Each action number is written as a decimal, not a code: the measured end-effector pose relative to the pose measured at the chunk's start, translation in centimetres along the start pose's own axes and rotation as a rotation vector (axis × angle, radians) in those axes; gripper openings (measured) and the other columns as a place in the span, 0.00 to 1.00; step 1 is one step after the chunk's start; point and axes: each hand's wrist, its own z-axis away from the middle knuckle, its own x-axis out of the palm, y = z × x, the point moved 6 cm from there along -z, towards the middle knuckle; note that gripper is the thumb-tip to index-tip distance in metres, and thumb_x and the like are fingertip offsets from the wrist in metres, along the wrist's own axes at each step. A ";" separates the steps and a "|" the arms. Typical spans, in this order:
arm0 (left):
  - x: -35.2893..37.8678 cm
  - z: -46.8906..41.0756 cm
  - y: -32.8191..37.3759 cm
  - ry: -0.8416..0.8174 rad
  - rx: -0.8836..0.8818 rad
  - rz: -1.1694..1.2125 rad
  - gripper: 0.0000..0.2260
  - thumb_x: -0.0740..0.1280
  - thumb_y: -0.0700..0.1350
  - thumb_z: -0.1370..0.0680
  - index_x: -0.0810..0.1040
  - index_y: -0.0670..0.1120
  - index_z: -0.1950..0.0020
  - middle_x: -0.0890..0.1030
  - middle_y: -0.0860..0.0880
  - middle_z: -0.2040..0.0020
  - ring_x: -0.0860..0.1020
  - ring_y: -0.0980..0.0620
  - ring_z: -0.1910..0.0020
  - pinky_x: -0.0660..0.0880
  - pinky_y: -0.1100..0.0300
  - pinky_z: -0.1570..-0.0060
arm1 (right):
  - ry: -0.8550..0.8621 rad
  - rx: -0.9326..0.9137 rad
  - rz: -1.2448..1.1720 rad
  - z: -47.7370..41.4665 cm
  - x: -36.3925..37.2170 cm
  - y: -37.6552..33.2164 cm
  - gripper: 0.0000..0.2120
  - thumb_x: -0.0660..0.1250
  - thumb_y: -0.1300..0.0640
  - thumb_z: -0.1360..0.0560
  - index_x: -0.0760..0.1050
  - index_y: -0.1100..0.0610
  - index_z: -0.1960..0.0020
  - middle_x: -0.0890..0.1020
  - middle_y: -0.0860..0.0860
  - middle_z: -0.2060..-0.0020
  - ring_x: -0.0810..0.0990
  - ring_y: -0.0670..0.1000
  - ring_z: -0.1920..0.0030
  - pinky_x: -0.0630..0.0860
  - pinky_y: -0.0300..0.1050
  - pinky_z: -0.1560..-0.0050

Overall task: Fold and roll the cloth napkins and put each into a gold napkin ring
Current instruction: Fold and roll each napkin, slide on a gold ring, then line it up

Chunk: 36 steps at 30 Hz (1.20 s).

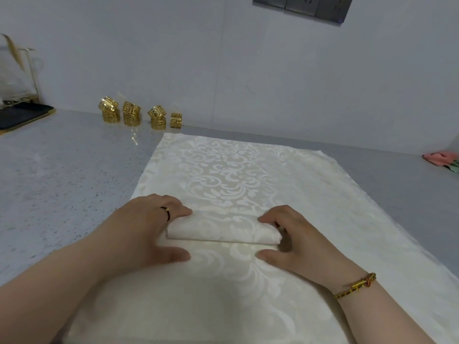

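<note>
One cream napkin (221, 233) lies part-rolled between the left hand (149, 227) and the right hand (295, 242), each curled round an end of the roll. Rolling looks to be the step in hand. Next, the roll needs even pressure away from the hands. Seven gold rings (131, 119) (three stacked pairs, one single) stand well beyond the left hand on the counter (62, 170).

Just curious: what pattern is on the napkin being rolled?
Cream napkin with white leafy scroll damask, clearest in the head view.
</note>
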 end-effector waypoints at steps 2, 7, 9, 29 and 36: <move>0.1 -0.2 -0.4 0.028 -0.014 0.020 0.39 0.44 0.72 0.47 0.59 0.67 0.36 0.55 0.71 0.45 0.61 0.67 0.42 0.56 0.72 0.45 | 0.026 0.021 0.026 -0.2 0.0 0.1 0.24 0.63 0.39 0.38 0.70 0.45 0.43 0.66 0.31 0.51 0.68 0.35 0.49 0.61 0.23 0.48; -0.3 -0.6 -0.2 0.157 0.001 0.049 0.29 0.50 0.68 0.40 0.72 0.63 0.43 0.72 0.67 0.48 0.74 0.59 0.47 0.62 0.75 0.54 | 0.082 0.069 -0.018 -0.2 -0.3 0.3 0.15 0.62 0.43 0.36 0.72 0.43 0.50 0.72 0.33 0.54 0.71 0.36 0.53 0.64 0.24 0.51; -0.4 -0.3 -0.2 0.090 -0.068 0.103 0.17 0.57 0.68 0.39 0.63 0.71 0.51 0.67 0.72 0.52 0.70 0.65 0.50 0.62 0.79 0.56 | 0.110 0.120 -0.135 0.1 -0.7 0.5 0.13 0.62 0.39 0.39 0.71 0.39 0.56 0.77 0.37 0.57 0.73 0.38 0.53 0.66 0.26 0.52; -1.3 -0.8 0.1 0.384 -0.194 0.038 0.26 0.53 0.61 0.30 0.77 0.48 0.42 0.79 0.51 0.51 0.76 0.50 0.52 0.63 0.58 0.47 | 0.108 0.437 -0.316 -1.4 -0.6 1.0 0.06 0.63 0.52 0.25 0.73 0.52 0.60 0.75 0.51 0.65 0.71 0.46 0.66 0.66 0.32 0.66; 0.8 -0.9 1.9 0.182 0.201 -0.049 0.17 0.58 0.52 0.28 0.80 0.49 0.46 0.82 0.51 0.46 0.70 0.58 0.45 0.53 0.68 0.38 | 0.003 0.488 -0.046 -2.7 -0.6 1.8 0.15 0.60 0.47 0.24 0.68 0.59 0.61 0.70 0.52 0.65 0.67 0.50 0.64 0.62 0.42 0.64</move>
